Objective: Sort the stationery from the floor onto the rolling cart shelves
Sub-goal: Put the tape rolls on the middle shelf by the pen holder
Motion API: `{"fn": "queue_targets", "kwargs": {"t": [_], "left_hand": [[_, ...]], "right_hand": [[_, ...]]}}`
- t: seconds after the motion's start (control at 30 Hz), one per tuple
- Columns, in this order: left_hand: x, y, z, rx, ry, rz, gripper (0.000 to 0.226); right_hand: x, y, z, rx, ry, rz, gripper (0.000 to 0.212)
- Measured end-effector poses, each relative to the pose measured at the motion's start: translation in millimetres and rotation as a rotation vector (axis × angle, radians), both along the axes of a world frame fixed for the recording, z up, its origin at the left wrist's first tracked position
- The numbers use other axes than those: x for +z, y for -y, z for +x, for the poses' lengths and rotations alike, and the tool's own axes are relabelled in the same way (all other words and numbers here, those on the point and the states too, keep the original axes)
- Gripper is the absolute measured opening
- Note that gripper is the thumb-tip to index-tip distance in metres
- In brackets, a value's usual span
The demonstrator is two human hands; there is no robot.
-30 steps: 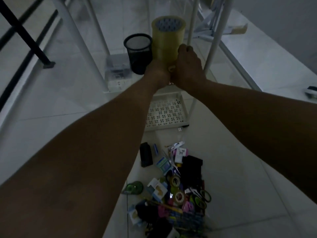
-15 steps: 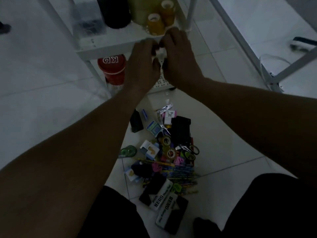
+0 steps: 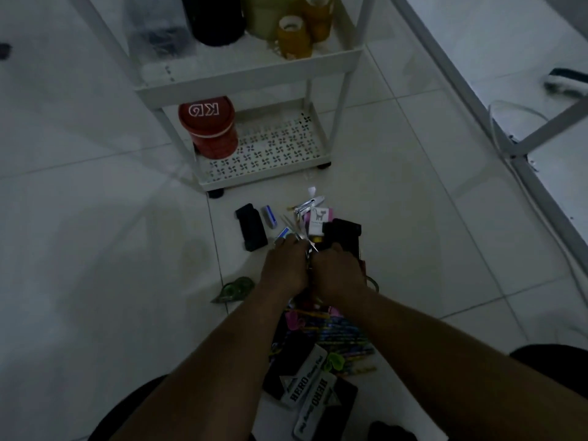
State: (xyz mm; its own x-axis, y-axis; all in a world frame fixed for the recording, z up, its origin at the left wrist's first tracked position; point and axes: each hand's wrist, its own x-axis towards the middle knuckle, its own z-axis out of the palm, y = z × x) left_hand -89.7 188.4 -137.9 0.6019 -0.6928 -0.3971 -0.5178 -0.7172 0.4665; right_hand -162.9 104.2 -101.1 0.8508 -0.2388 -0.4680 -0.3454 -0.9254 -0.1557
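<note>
left hand: (image 3: 284,267) down in the floor pile, fingers curled over the items; metal scissor blades (image 3: 294,230) stick out just beyond the knuckles; can't tell whether it actually grips them
right hand: (image 3: 339,271) right beside the left one, knuckles touching or nearly so, fingers curled down into the pile against a black boxy case (image 3: 345,235); what it pinches is hidden
stationery pile: mixed heap of small stationery (image 3: 321,329) on the white tiled floor (image 3: 95,249), in front of the cart, running from the hands back toward the person; colourful pencils, pink bits, two black-and-white "HERO" boxes (image 3: 307,385) nearest the camera
loose pieces: black rectangular stapler-like block (image 3: 251,226) left of the hands, small blue-white eraser-like piece (image 3: 270,214) beside it, green translucent tape dispenser (image 3: 234,289) apart at the pile's left
cart: white metal rolling cart (image 3: 248,78) just beyond the pile
upper shelf: yellow-brown packing tape rolls (image 3: 294,36), black round holder (image 3: 216,19), clear plastic box (image 3: 159,30)
bottom shelf: perforated white tray (image 3: 280,148), red round tin with "KG" lid (image 3: 208,125) at its left
lighting: dim, small items hard to identify
</note>
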Motion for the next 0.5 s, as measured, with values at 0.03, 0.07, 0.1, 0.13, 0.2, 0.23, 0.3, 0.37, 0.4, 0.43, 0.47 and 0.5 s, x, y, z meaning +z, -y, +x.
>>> {"fn": "queue_targets", "kwargs": {"t": [0.03, 0.07, 0.1, 0.13, 0.2, 0.23, 0.3, 0.37, 0.4, 0.43, 0.47, 0.5], "left_hand": [[-4.0, -0.4, -3.9, -0.019, 0.027, 0.0, 0.04], [-6.9, -0.7, -7.5, -0.032, 0.04, 0.006, 0.039], [-9.1, -1.3, -10.7, -0.042, 0.051, 0.021, 0.039], [-11.2, -2.1, -13.1, -0.05, 0.067, 0.042, 0.04], [-14.9, -4.3, -16.8, -0.059, 0.092, 0.079, 0.043], [-16.7, -5.5, -18.2, -0.061, 0.094, 0.086, 0.043], [-18.7, -6.8, -20.1, -0.061, 0.083, 0.084, 0.042], [-18.7, -7.4, -19.5, -0.049, 0.064, 0.065, 0.04], [-18.3, -7.8, -18.4, -0.035, 0.056, 0.052, 0.038], [-17.6, -8.6, -17.1, -0.021, 0.051, 0.045, 0.037], [-17.1, -9.8, -15.9, -0.014, 0.048, 0.044, 0.038], [-16.9, -11.4, -15.4, -0.016, 0.046, 0.046, 0.04]], "right_hand": [[-4.2, -3.3, -3.5, 0.024, -0.004, -0.058, 0.035], [-7.6, -6.0, -6.7, 0.049, -0.008, -0.105, 0.047], [-10.7, -7.7, -10.7, 0.073, 0.006, -0.135, 0.056], [-12.8, -9.1, -14.6, 0.097, 0.031, -0.152, 0.063], [-16.6, -11.7, -23.0, 0.15, 0.064, -0.164, 0.064], [-18.0, -13.0, -26.5, 0.172, 0.069, -0.16, 0.061], [-21.2, -13.5, -30.5, 0.187, 0.085, -0.147, 0.055], [-21.4, -12.4, -31.3, 0.19, 0.104, -0.149, 0.056], [-21.7, -11.9, -31.1, 0.193, 0.112, -0.154, 0.059], [-22.5, -12.3, -31.7, 0.196, 0.116, -0.16, 0.062], [-22.5, -13.5, -33.3, 0.195, 0.105, -0.167, 0.065], [-21.6, -15.0, -34.8, 0.19, 0.091, -0.174, 0.066]]}}
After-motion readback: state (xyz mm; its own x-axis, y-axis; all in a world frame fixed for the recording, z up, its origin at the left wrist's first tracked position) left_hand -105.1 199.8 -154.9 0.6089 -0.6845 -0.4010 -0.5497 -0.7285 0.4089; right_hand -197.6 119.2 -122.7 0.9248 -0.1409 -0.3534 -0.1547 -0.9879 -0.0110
